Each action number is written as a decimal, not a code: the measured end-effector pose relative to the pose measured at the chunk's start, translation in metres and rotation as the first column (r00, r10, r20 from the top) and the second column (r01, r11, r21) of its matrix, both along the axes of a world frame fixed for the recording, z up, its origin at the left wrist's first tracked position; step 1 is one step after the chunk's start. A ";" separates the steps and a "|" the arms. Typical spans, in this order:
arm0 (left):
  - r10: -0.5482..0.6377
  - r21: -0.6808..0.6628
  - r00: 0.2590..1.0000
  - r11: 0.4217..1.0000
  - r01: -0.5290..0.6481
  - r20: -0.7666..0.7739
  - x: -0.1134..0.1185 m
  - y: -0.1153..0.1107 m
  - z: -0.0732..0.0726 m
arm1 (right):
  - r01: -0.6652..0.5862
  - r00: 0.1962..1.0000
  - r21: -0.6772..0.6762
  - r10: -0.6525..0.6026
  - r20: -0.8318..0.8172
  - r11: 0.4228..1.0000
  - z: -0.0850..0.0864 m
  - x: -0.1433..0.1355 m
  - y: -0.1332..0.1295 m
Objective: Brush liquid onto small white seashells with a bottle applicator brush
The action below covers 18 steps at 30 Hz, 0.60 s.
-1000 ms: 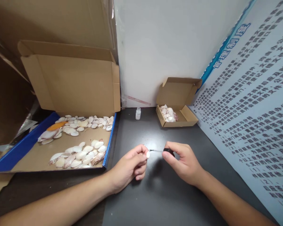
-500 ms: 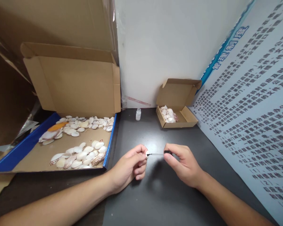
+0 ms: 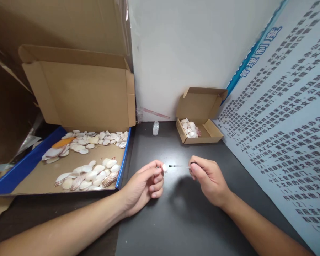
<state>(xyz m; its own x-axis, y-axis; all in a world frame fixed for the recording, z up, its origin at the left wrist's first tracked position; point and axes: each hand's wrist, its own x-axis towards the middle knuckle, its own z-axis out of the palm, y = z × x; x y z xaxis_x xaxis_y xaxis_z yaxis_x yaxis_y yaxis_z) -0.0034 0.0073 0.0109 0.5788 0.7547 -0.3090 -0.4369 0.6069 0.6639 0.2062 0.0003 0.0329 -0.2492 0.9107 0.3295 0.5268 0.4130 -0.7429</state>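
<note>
Between thumb and fingers my left hand (image 3: 146, 185) pinches a small white shell (image 3: 165, 168), partly covered by the fingertips. My right hand (image 3: 209, 179) is closed around the dark cap of a thin applicator brush (image 3: 179, 166). The brush has a clear stem and a dark tip, which points left at the shell with a small gap between them. Farther back on the dark table stands a small clear glass bottle (image 3: 155, 129) with a pale label, upright and uncapped.
At left lies an open blue-sided cardboard box (image 3: 42, 177) holding many white shells (image 3: 92, 176) and an orange piece (image 3: 62, 143). A smaller open cardboard box (image 3: 202, 140) with shells (image 3: 190, 128) stands back right. A printed board (image 3: 282, 124) leans along the right.
My right hand has drawn back slightly to the right, so the brush tip has come away from the shell. My left hand still pinches the shell.
</note>
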 end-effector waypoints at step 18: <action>-0.055 0.003 0.998 0.998 0.055 -0.026 0.000 0.000 0.003 | -0.023 0.998 -0.023 0.024 0.059 0.999 0.001 -0.004 -0.002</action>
<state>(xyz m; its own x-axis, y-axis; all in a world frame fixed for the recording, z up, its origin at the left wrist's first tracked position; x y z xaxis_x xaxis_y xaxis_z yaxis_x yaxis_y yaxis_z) -0.0035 0.0075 0.0137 0.6111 0.7231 -0.3219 -0.3859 0.6273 0.6765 0.2022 -0.0016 0.0341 -0.2889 0.9112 0.2937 0.5603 0.4097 -0.7199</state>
